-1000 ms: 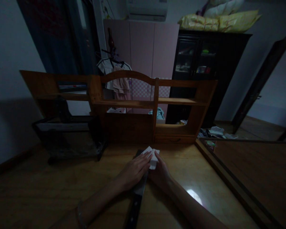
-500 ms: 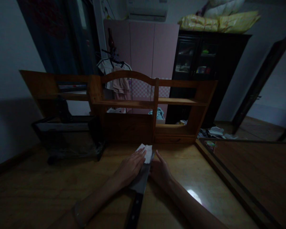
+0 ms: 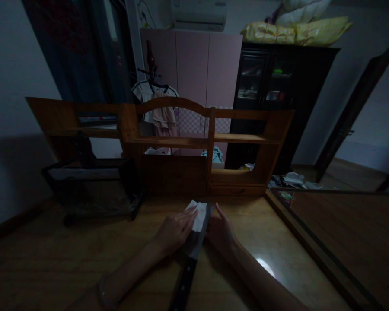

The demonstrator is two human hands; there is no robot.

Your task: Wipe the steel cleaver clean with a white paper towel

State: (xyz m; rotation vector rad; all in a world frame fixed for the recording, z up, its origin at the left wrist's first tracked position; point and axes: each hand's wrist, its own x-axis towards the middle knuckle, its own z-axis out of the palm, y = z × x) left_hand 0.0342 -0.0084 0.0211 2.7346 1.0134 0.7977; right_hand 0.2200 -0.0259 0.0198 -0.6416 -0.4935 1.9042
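Note:
A large knife lies on the wooden table (image 3: 84, 259) with its blade (image 3: 194, 246) pointing away from me and its dark handle (image 3: 182, 287) toward me. My left hand (image 3: 173, 231) presses a folded white tissue (image 3: 198, 214) onto the far part of the blade, fingertips on the paper. My right hand (image 3: 222, 233) rests on the table against the blade's right side. Its fingers are stretched forward and hold nothing.
A wooden shelf unit (image 3: 210, 142) stands across the back of the table. A dark wire rack (image 3: 90, 181) sits at the left. A lower wooden surface with a raised edge (image 3: 311, 246) runs along the right. Wardrobes and a dark cabinet (image 3: 278, 86) stand beyond.
The tissue has slid left across the blade with my left hand. My right hand, which touched the tissue a second ago, now lies beside the blade.

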